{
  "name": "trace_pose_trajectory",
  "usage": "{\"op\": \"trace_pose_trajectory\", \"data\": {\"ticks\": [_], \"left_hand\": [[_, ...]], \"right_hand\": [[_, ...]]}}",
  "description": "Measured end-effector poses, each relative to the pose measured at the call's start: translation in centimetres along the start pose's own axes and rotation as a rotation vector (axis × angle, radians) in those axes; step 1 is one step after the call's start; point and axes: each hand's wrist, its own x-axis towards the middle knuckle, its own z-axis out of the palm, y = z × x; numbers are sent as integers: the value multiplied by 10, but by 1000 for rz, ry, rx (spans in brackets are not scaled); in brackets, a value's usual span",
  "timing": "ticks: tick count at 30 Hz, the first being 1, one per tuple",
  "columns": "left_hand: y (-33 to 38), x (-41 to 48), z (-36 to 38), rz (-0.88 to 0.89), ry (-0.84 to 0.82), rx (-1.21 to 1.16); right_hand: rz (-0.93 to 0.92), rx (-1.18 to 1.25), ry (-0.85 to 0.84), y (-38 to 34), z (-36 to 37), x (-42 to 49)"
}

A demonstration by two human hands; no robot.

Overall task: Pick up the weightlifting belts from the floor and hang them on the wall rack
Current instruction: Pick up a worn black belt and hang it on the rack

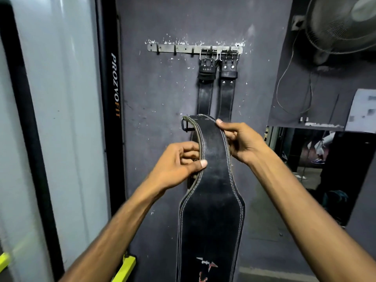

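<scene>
I hold a wide black leather weightlifting belt (211, 200) with white stitching up in front of a dark wall. My left hand (179, 165) grips its left edge and my right hand (240, 141) grips its right edge, just below the folded-over top where a dark buckle (186, 125) sticks out to the left. Above, a metal wall rack (173, 48) with several hooks carries two black belts (205, 88) (226, 90) hung by their silver buckles on its right end. The hooks on the left part of the rack are bare. The held belt's lower end runs out of frame.
A black machine upright marked PROZVOFIT (114, 86) stands left of the wall, with yellow parts (126, 267) near the floor. A wall fan (343, 23) with a dangling cord is at the upper right. A mirror (317, 169) sits at the right.
</scene>
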Motion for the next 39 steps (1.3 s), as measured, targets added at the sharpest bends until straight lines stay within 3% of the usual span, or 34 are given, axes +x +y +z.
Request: {"op": "trace_pose_trajectory", "data": {"ticks": [3,7,13,17,23,27,32,39], "left_hand": [[-8,-3,-4,3,-17,5],[4,17,-16,-62,128,-102],[23,77,-39,-26,293,-81],[16,98,-43,-7,419,133],[-32,118,-45,-3,338,274],[-59,149,-61,-7,416,507],[-60,197,-71,195,677,697],[-47,326,-98,328,750,938]], "right_hand": [[-124,-115,86,8,8,-3],[-251,-206,180,22,13,-11],[-335,-243,111,48,19,-10],[-380,-407,121,53,26,7],[-572,-416,228,40,34,60],[-742,-494,335,45,39,111],[-890,-530,386,34,46,186],[-1116,-631,414,-40,43,294]]}}
